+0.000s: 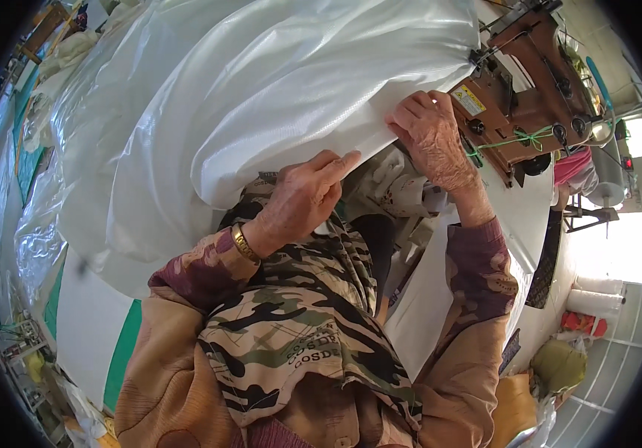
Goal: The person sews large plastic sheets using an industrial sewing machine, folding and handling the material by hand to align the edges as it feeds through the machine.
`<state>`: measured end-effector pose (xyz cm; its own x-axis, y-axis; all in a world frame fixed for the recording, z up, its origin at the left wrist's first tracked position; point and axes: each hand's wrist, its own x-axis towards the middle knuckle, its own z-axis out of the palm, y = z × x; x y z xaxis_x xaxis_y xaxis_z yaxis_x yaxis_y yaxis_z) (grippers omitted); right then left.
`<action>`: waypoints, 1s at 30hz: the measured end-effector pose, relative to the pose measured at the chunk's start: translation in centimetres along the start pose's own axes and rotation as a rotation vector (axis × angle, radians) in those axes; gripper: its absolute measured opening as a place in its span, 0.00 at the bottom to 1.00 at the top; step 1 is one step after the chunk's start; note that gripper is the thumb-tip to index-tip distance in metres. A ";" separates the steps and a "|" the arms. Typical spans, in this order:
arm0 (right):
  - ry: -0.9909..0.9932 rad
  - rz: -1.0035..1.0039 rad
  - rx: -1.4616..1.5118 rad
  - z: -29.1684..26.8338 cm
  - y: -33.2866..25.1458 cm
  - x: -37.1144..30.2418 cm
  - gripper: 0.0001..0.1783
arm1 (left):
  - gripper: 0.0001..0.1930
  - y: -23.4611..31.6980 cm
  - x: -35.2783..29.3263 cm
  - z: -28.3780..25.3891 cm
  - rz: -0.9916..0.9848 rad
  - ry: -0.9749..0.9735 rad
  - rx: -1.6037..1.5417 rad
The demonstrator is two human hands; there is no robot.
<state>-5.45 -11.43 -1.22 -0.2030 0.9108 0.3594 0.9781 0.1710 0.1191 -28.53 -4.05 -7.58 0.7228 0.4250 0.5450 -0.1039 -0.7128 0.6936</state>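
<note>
A large sheet of shiny white woven plastic fabric (261, 97) spreads in folds over the table and hangs toward my lap. Its near edge runs up to a brown sewing machine (519, 119) at the upper right. My left hand (302, 196) pinches this edge between thumb and fingers, index finger stretched along it. Farther along the same edge, close to the machine, my right hand (429, 134) has its fingers curled on the fabric. The parts of the sheet under both hands' fingers are hidden.
Green string (526, 138) is tied across the machine's front. White table surface (534, 216) lies right of my right forearm. Crumpled clear plastic (41, 231) is heaped at the far left. At the lower right are an olive bag (558, 367) and a white roll (593, 305).
</note>
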 end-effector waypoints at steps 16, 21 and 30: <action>-0.171 0.022 0.153 -0.7 -0.1 0.1 0.12 | 0.13 -2.0 -0.3 2.2 -0.016 0.223 -0.003; -0.137 0.008 0.170 -0.5 -0.4 0.5 0.12 | 0.12 -2.4 -0.2 2.4 0.004 0.210 -0.018; -0.123 0.043 0.284 -0.5 0.0 0.7 0.10 | 0.15 -2.7 0.5 2.1 0.072 0.232 0.006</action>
<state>-5.62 -10.97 -0.46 -0.1708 0.9553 0.2414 0.9632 0.2134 -0.1633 -26.46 -3.07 -10.17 0.5376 0.4888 0.6871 -0.1455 -0.7488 0.6466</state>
